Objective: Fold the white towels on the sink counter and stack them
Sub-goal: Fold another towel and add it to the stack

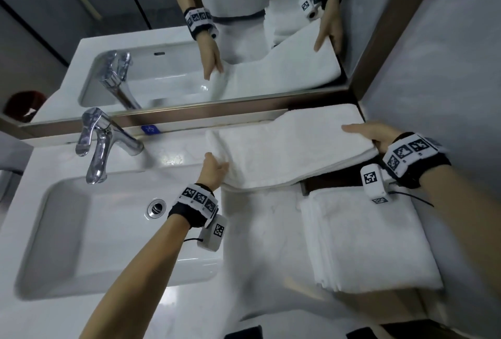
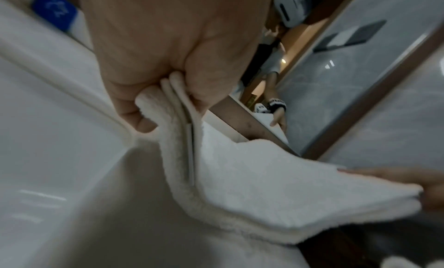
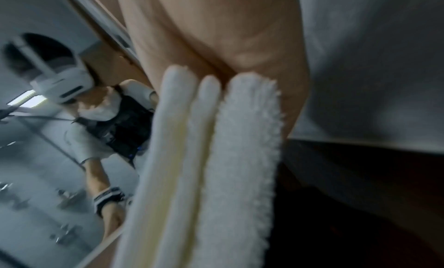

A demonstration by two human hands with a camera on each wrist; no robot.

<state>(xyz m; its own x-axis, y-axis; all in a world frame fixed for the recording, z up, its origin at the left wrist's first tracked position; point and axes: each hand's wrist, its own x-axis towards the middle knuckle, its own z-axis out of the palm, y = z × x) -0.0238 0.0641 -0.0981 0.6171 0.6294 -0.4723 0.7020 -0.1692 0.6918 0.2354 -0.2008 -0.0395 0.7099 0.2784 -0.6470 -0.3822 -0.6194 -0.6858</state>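
Note:
A folded white towel (image 1: 287,151) is held between both hands above the counter, near the mirror. My left hand (image 1: 215,166) pinches its left end, and the left wrist view shows the layered edge of that towel (image 2: 240,186) between thumb and fingers of the left hand (image 2: 168,67). My right hand (image 1: 374,135) grips the right end, fingers lying on top. In the right wrist view the thick layers of the towel (image 3: 204,167) run out from the right hand (image 3: 216,35). A stack of folded towels (image 1: 371,238) lies on the counter at the right, below the held one.
A white sink basin (image 1: 89,227) with a drain (image 1: 156,208) takes up the left. A chrome faucet (image 1: 100,143) stands behind it. The mirror (image 1: 189,40) runs along the back; a wall (image 1: 447,67) closes the right side. A dark gap (image 1: 330,178) shows between the towels.

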